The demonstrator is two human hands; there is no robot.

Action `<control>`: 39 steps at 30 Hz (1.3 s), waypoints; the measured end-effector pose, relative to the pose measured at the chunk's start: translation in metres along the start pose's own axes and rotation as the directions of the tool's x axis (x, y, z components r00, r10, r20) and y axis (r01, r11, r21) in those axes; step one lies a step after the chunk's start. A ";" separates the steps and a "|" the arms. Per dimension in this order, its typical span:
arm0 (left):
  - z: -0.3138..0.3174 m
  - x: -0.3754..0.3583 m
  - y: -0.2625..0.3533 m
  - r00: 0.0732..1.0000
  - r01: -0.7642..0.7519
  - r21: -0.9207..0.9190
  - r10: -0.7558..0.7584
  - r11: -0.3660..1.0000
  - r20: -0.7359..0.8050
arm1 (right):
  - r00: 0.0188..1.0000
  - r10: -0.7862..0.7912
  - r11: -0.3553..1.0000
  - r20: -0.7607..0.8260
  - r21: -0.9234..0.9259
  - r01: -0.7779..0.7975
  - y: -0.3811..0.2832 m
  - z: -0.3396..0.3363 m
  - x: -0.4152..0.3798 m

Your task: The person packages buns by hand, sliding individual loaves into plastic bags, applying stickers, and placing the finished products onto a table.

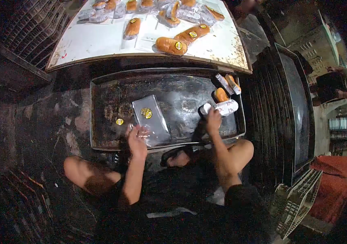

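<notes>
My left hand (pixel 137 143) is at the tray's near edge with its fingers curled on thin, shiny clear plastic, which looks like a bag. Beside it lies a stack of clear plastic bags (pixel 157 122) with several round yellow stickers (pixel 146 113) on top. One more yellow sticker (pixel 119 121) lies to the left on the dark metal tray (pixel 108 97). My right hand (pixel 213 121) reaches to the tray's right side, its fingertips closed at a white paper-wrapped roll (pixel 206 108). Just beyond are a printed paper-wrapped roll (pixel 227 107) and a brown bun (pixel 221 94).
A white-topped table (pixel 100 38) beyond the tray holds several bagged buns (pixel 171 46) with yellow stickers. More paper-wrapped buns (pixel 233 84) sit in the tray's far right corner. Stacked dark trays (pixel 295 110) stand at right, with a plastic crate (pixel 299 203) and red cloth (pixel 332 183).
</notes>
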State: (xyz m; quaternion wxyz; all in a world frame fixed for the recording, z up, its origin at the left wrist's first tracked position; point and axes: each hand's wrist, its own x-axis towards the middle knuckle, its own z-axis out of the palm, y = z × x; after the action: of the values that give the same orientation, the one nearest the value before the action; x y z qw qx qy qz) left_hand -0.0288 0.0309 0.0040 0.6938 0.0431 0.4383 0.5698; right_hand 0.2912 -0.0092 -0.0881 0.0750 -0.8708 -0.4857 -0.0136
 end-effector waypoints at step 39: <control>-0.030 0.001 0.005 0.753 -0.645 0.723 -0.366 -0.247 0.547 | 0.599 -0.590 0.583 0.541 0.799 -0.148 -0.147 -0.074 -0.149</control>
State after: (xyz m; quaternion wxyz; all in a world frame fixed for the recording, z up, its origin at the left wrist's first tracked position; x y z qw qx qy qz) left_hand -0.0527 0.0201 -0.0118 0.3936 0.8061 0.4405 0.0346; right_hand 0.0910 -0.0697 -0.0118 0.2284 -0.5850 -0.5407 0.5597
